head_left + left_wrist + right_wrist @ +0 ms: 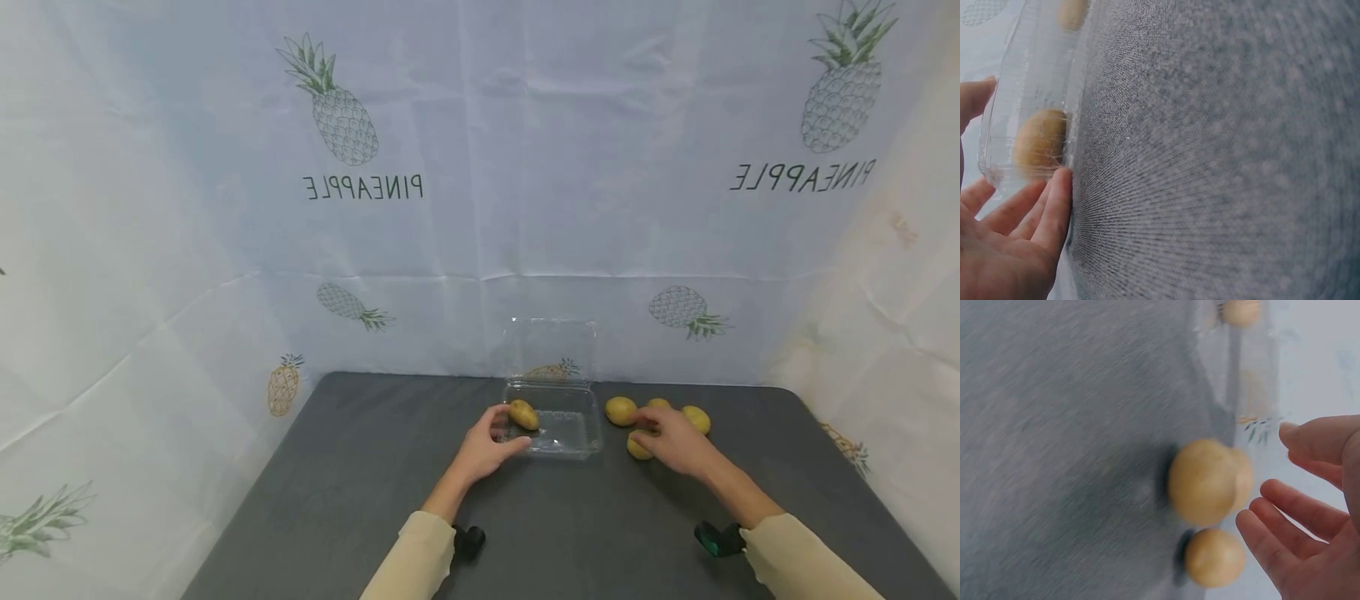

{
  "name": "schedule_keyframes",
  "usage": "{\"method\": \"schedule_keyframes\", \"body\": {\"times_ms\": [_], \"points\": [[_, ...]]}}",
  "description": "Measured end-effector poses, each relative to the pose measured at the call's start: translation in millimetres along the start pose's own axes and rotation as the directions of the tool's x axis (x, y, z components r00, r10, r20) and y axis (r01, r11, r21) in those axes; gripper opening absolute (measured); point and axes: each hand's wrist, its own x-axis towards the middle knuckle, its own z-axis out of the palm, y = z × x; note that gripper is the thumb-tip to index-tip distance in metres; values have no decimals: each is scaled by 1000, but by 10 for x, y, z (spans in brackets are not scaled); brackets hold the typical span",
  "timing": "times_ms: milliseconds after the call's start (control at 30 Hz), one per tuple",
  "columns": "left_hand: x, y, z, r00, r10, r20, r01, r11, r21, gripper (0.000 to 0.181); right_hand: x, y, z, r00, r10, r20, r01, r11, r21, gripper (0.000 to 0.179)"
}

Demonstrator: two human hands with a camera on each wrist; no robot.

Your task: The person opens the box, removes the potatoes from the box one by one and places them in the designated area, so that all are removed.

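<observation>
A clear plastic clamshell box (558, 450) stands at the back of the table, its lid (551, 346) raised. One potato (523, 414) lies inside at the left end. My left hand (483, 447) is at that end of the box. Its fairly straight fingertips (1060, 181) touch the end wall, and the thumb stands apart. To the right of the box my right hand (678, 439) hovers among several loose potatoes (621, 411), fingers spread and nothing between them. In the right wrist view its fingertips are close to the nearest potato (1200, 481); another potato (1213, 557) lies beside that one.
The dark grey table (360, 492) ends at a white cloth backdrop (480, 208) printed with pineapples, right behind the box and potatoes. Similar cloth hangs on the left and right sides. A dark wrist device (470, 542) is on the left wrist, another device (718, 540) on the right.
</observation>
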Motion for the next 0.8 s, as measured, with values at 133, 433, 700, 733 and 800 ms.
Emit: {"method": "schedule_keyframes", "body": {"times_ms": [133,433,700,733,800], "points": [[13,1,11,1000,4,-2,-4,1000,7,72,53,-120,3,999,-23,-26,23,1000,-7,32],[8,8,3,1000,8,7,-8,1000,0,72,193,-310,106,997,-38,-70,41,999,31,32],[9,0,8,1000,2,9,-2,1000,-5,71,270,-480,189,993,-48,-105,55,996,71,29],[11,-2,10,1000,0,9,0,1000,-4,71,280,-500,202,993,-49,-109,57,996,69,29],[12,1,14,1000,2,11,-2,1000,-2,71,298,-532,227,992,-57,-110,65,995,70,29]]}}
